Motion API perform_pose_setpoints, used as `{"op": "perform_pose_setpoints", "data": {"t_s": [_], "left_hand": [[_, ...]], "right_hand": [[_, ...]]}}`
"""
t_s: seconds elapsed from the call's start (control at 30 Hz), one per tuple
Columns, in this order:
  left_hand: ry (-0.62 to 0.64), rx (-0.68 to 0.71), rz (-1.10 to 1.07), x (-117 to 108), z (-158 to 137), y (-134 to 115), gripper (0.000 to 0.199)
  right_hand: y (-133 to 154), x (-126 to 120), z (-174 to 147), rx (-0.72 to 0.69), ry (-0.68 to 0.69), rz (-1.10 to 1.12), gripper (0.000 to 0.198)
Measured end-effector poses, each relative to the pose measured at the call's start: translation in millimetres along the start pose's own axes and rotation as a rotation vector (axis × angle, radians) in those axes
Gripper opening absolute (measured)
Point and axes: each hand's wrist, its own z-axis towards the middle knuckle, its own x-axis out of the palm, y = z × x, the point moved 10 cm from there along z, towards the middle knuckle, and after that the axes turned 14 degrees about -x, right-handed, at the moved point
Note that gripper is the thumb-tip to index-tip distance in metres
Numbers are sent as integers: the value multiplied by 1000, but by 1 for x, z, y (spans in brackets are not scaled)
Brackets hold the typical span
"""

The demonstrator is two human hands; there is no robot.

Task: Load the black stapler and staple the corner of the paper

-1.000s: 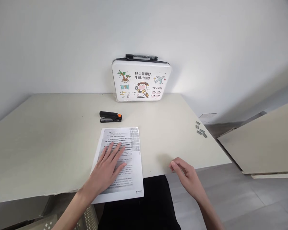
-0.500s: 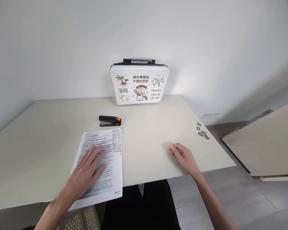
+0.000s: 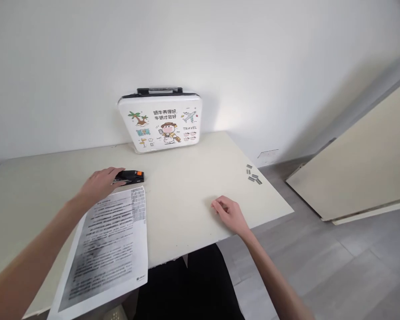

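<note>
My left hand [image 3: 102,183] is at the black stapler [image 3: 130,177], thumb on the near side and fingers over its left end, closed around it. The stapler's orange-marked end points right and it lies on the table. Just below it lies a printed sheet of paper [image 3: 110,249], its lower part reaching past the table's front edge. My right hand [image 3: 229,214] rests on the table to the right of the paper, its fingers loosely curled in, and I see nothing in them.
A white cartoon-printed case [image 3: 165,122] with a black handle stands against the wall. Several strips of staples [image 3: 254,178] lie near the right edge of the table [image 3: 183,200]. A cream-coloured panel [image 3: 360,164] stands beyond that edge, above the grey floor.
My left hand has lifted off the paper, moved up and closed on the stapler's left end. The view has turned right. My right hand stays curled on the table.
</note>
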Motion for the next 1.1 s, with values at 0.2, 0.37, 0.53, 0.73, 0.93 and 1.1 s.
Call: {"op": "perform_pose_setpoints", "data": {"t_s": [0.2, 0.37, 0.53, 0.73, 0.93, 1.1], "left_hand": [[70, -69, -41, -14, 8, 1, 56], [-15, 18, -199, -52, -26, -50, 52], [-62, 286, -279, -63, -80, -151, 48], [54, 403, -277, -26, -115, -235, 32], [91, 410, -277, -7, -124, -253, 25], [96, 384, -410, -4, -128, -245, 25]], "right_hand": [[-3, -3, 2, -6, -29, 22, 36], [-3, -2, 3, -19, -17, 47, 37], [-2, -5, 3, -27, -43, 62, 39], [-7, -18, 2, -33, -176, 84, 34], [2, -15, 4, -72, -110, -15, 35], [4, -6, 4, -50, -37, -96, 40]]}}
